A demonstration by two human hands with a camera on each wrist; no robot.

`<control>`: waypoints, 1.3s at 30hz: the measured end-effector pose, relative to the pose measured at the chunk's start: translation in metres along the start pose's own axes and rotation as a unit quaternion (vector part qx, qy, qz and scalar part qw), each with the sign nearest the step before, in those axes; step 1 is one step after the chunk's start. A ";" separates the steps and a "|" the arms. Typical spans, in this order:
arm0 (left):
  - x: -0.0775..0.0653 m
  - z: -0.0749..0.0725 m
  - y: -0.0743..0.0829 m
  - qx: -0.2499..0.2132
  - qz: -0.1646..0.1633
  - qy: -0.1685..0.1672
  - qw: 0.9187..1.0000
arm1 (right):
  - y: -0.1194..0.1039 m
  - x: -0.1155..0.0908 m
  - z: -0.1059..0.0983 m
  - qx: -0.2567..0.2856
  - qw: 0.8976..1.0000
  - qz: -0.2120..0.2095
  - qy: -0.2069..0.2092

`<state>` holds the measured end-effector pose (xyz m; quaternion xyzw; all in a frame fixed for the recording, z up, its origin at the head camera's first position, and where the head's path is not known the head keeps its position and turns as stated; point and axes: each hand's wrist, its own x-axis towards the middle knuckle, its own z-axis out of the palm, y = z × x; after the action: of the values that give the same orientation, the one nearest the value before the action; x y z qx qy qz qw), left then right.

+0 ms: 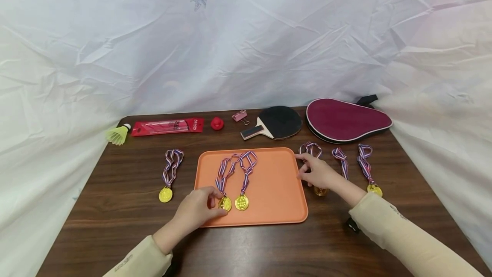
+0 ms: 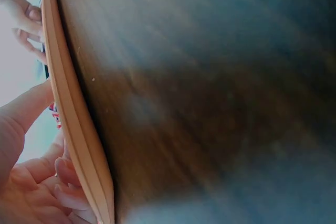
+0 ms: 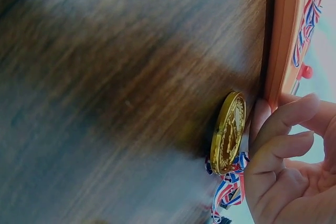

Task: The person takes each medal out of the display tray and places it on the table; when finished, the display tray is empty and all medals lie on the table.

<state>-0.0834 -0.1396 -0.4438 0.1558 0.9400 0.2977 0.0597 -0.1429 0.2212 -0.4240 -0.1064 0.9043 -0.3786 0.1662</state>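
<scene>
On the orange tray (image 1: 274,183) two gold medals with striped ribbons lie side by side. My left hand (image 1: 200,206) reaches over the tray's near left corner. Its thumb and index finger lie on opposite sides of the left medal (image 1: 225,204), pinching it at the edges. The second medal (image 1: 241,202) lies just right of it. My right hand (image 1: 317,172) is at the tray's right rim, fingertips touching it, the index finger extended. Beneath that hand a third medal (image 3: 229,132) rests beside the tray, partly covered in the head view.
Another medal (image 1: 165,194) lies left of the tray; a ribbon (image 1: 341,159) and a medal (image 1: 374,190) lie to the right. Along the back are a shuttlecock (image 1: 119,134), red packet (image 1: 167,126), red duck (image 1: 217,123), pink binder clip (image 1: 240,116), paddle (image 1: 279,122) and paddle case (image 1: 346,119).
</scene>
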 end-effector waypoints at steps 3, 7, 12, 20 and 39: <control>0.001 0.002 0.000 0.004 0.015 0.002 1.000 | 0.001 0.000 0.000 0.000 1.000 -0.001 -0.001; 0.000 0.004 0.001 0.002 0.026 0.001 1.000 | 0.002 0.001 0.001 -0.003 1.000 -0.002 -0.001; 0.000 0.002 0.001 -0.008 0.034 0.008 0.999 | 0.001 0.000 0.001 -0.002 1.000 -0.001 0.001; -0.002 0.000 0.000 -0.040 0.064 0.006 0.997 | 0.001 0.000 0.000 -0.001 1.000 0.006 0.001; -0.002 -0.007 0.002 -0.097 0.097 -0.002 0.991 | 0.002 0.000 0.002 0.003 1.000 0.008 0.010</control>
<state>-0.0829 -0.1424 -0.4366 0.2407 0.8869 0.3916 0.0471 -0.1419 0.2211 -0.4264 -0.0948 0.9054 -0.3813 0.1609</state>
